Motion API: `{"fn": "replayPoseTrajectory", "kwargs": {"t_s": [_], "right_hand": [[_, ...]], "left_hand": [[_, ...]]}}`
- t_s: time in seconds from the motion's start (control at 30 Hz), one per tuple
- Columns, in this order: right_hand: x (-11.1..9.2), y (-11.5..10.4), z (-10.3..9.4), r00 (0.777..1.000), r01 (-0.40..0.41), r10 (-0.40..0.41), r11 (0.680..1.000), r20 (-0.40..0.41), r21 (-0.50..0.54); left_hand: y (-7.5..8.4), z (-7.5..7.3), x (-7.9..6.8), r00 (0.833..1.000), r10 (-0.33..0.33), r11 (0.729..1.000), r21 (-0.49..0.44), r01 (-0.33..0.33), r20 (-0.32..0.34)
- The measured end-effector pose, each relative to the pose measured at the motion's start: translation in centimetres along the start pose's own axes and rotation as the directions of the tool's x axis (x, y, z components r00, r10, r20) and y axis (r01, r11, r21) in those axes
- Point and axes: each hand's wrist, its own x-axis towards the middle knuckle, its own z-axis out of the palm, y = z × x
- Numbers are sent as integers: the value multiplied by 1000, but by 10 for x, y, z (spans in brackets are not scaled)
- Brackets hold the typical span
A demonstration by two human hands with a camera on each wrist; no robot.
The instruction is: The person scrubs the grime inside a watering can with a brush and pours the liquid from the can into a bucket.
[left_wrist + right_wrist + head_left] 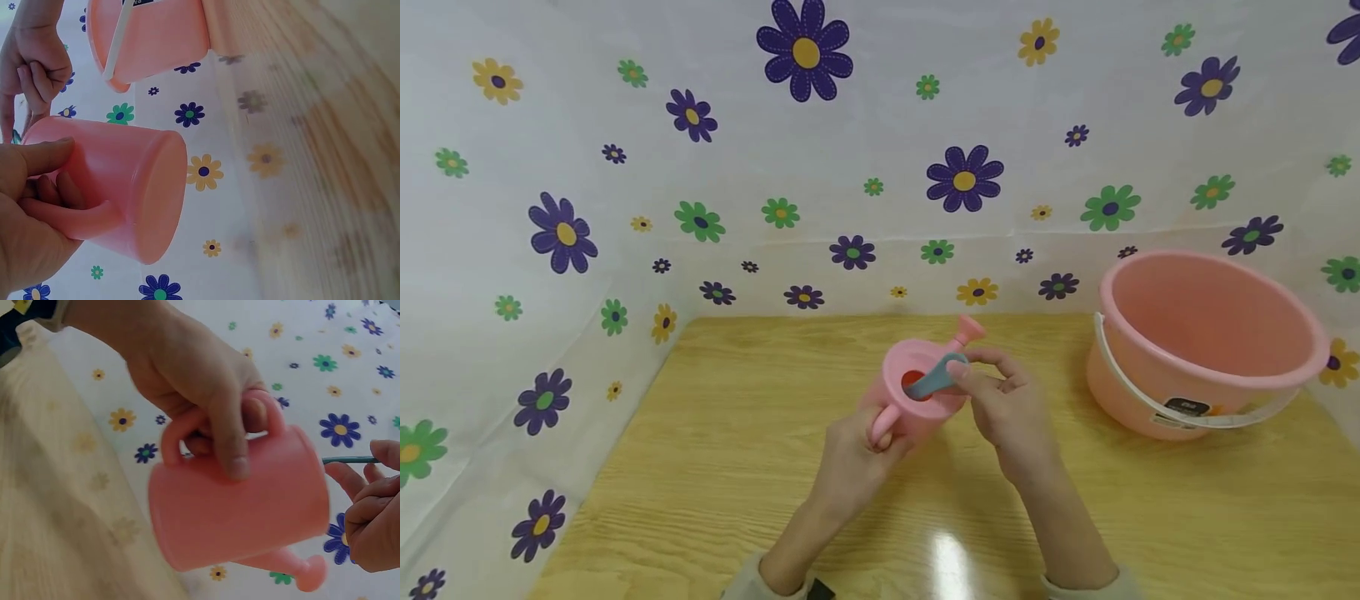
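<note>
My left hand point(853, 462) grips the handle of a pink toy watering can point(932, 423), with the thumb along its wall in the left wrist view. The can is held tilted over the table, its spout and round sprinkler head point(970, 329) pointing away to the right. My right hand point(1017, 417) pinches the rounded end of a blue-grey plastic tool point(936, 377) between thumb and fingers. The tool's other end goes into the can's opening and is hidden there. Something red point(913, 379) shows inside. From the side, the tool point(347, 460) looks thin and flat.
A large pink bucket point(1195, 400) with a white handle stands on the wooden table point(737, 400) to the right of my right hand. A white cloth point(865, 133) with printed flowers hangs behind the table and along its left side.
</note>
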Motion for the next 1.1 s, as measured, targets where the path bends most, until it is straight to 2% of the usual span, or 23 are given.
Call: {"fn": "replayPoseTrajectory", "kwargs": {"t_s": [0.13,0.23,0.33,0.47,0.6,0.67,0.8,0.93,1.1], "right_hand": [[2,-7,-13,992,120,-116,988,-39,101],[4,-9,-16,984,175,-172,978,-39,114],[5,-6,-13,987,160,-160,984,-15,74],[2,2,-1,994,108,-108,993,8,-44],[-2,7,7,995,104,-104,987,5,-121],[-2,5,7,994,106,-108,986,-7,-126],[-3,-4,0,988,128,-135,987,-68,-96],[-2,-6,-3,973,194,-202,978,-110,-83],[-4,4,6,972,226,-235,950,-17,-213]], "left_hand": [[2,1,0,1000,-15,1000,5,15,8],[3,1,0,999,-28,1000,-4,28,18],[4,2,0,998,-45,999,-17,45,35],[5,3,0,998,-49,999,-14,49,40],[2,2,-1,999,-32,999,-25,33,30],[0,1,0,999,-30,999,-33,30,25],[-1,1,1,999,-35,998,-56,36,20],[-2,3,1,1000,-20,996,-83,21,17],[-1,3,-1,997,-53,996,-67,57,53]]}}
